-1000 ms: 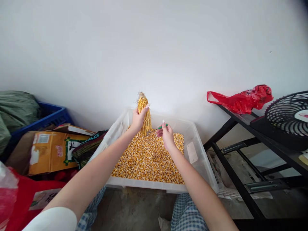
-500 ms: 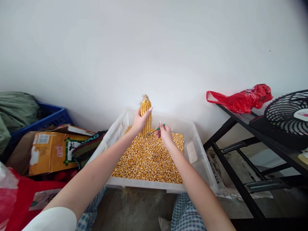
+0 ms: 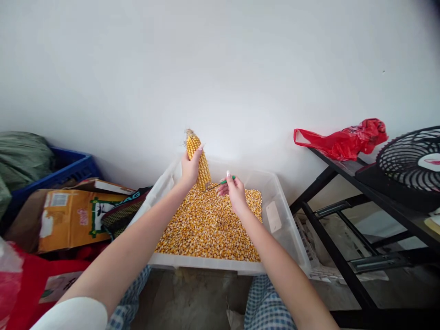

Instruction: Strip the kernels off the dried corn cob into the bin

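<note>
My left hand [image 3: 190, 167] is wrapped round a yellow corn cob [image 3: 202, 166], its silk-tufted end tilted up and to the left. Pinched in my right hand [image 3: 236, 190] is a screwdriver-like tool with a green handle [image 3: 228, 180] and a thin metal shaft. The tool's tip reaches the cob's lower end; whether it touches the kernels I cannot tell. Both hands are above a clear plastic bin [image 3: 282, 220] that holds a thick layer of loose corn kernels [image 3: 209, 229].
To the left lie a torn cardboard box [image 3: 70, 215], a dark mesh bag [image 3: 120, 215], a blue crate [image 3: 74, 165] and a red bag [image 3: 30, 284]. On the right, a black metal frame [image 3: 337, 247] bears a red plastic bag [image 3: 347, 142] and a black fan [image 3: 409, 160]. A white wall stands behind.
The cob in my left hand has moved left and tipped from nearly upright to leaning left at its top. My right hand has stayed near its lower end with the tool.
</note>
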Motion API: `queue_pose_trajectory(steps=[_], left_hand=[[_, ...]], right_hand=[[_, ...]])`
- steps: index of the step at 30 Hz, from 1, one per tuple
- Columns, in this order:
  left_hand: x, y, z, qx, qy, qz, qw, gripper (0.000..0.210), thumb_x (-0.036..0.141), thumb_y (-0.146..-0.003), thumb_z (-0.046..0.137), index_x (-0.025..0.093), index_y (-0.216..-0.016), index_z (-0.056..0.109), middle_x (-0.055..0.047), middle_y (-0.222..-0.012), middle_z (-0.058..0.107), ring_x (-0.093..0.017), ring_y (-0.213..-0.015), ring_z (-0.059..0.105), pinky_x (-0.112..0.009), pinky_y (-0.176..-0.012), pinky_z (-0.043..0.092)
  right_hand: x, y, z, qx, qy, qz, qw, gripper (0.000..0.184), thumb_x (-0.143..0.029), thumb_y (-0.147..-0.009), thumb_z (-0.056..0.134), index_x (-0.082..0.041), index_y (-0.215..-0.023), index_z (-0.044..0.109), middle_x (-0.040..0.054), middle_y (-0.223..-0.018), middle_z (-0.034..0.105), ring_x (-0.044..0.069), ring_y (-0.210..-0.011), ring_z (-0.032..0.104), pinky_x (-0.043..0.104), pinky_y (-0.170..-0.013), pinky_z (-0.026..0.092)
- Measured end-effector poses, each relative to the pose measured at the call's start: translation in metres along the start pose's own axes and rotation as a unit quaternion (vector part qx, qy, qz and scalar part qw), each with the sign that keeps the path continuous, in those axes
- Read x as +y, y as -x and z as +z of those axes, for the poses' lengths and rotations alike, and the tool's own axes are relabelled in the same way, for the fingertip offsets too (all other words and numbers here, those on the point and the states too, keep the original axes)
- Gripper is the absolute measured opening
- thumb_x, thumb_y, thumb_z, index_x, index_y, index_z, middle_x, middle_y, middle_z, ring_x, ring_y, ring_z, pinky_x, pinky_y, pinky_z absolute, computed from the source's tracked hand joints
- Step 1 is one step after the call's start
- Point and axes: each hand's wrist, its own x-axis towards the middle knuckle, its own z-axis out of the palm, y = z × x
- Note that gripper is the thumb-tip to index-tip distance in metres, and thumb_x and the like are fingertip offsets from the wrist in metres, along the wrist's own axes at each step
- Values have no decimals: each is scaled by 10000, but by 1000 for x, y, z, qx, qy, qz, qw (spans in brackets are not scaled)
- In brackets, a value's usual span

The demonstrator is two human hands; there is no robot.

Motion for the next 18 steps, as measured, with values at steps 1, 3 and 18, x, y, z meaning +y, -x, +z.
queue_pose_trajectory(steps=[1, 3, 18], left_hand=[[-1, 1, 1, -3, -2, -1, 1000, 379, 549, -698, 591, 194, -821, 540, 7, -628, 505, -127, -540, 515, -237, -479, 443], [-3, 3, 2, -2, -7, 3, 1000, 371, 541, -701, 592, 194, -823, 547, 5, -635, 520, -128, -544, 521, -237, -485, 445], [-4, -2, -1, 3, 47, -19, 999, 390, 558, -702, 591, 200, -838, 516, 9, -636, 519, -117, -509, 535, -239, -477, 454]], right_hand=[[0, 0, 0, 4, -1, -4, 1000, 426, -601, -753, 507, -176, -725, 509, -27, -495, 584, 75, -367, 521, 173, -378, 411], [2, 0, -1, 0, 6, -3, 1000, 419, -594, -750, 516, -176, -727, 505, -29, -495, 582, 78, -369, 525, 175, -378, 411], [6, 1, -2, -23, 31, 34, 999, 419, -592, -743, 524, -175, -710, 510, -29, -482, 578, 79, -351, 509, 180, -369, 407]])
